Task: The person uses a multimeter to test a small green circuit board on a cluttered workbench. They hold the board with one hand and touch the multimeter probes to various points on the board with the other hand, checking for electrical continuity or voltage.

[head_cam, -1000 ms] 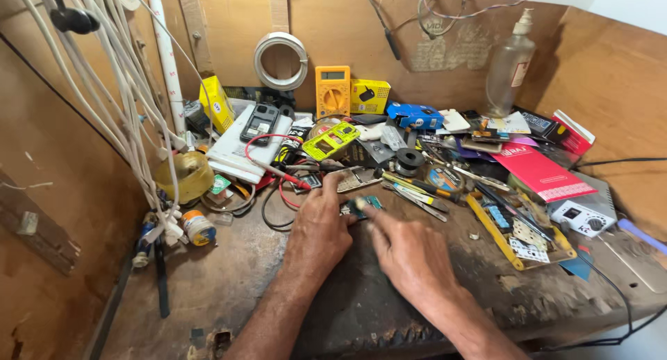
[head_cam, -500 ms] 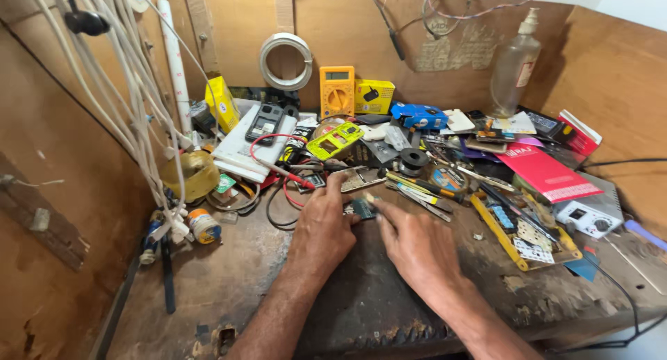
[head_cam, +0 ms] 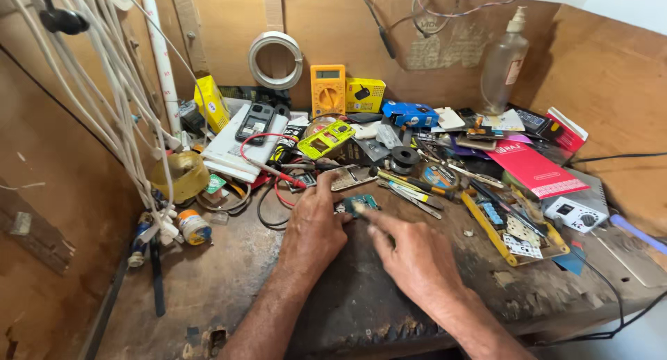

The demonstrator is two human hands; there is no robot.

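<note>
Working: both hands meet at centre frame over a small green circuit board (head_cam: 361, 204) lying on the dark wooden counter (head_cam: 229, 276).
Left hand: the left hand (head_cam: 313, 224) rests on the counter just left of the board, fingers curled, thumb and fingertips touching the board's left edge; whether it is pinching the board I cannot tell.
Right hand: the right hand (head_cam: 413, 259) comes in from the lower right, index finger stretched out, its tip on the board, the other fingers loosely folded and holding nothing.
Board: flat on the counter, between the two hands, just below the tool clutter.
Behind the hands: a red wire (head_cam: 258, 162) loops across a white box, a yellow phone frame (head_cam: 326, 139) sits tilted, and an orange multimeter (head_cam: 328, 89) stands against the back wall.
Upper left: white cables (head_cam: 104, 89) hang down beside a yellowish tape roll (head_cam: 179, 174).
Upper right: a clear pump bottle (head_cam: 504, 62) stands by the wall, a red booklet (head_cam: 535, 167) below it.
Right: a yellow tray (head_cam: 490, 229) of small parts lies near the right hand.
</note>
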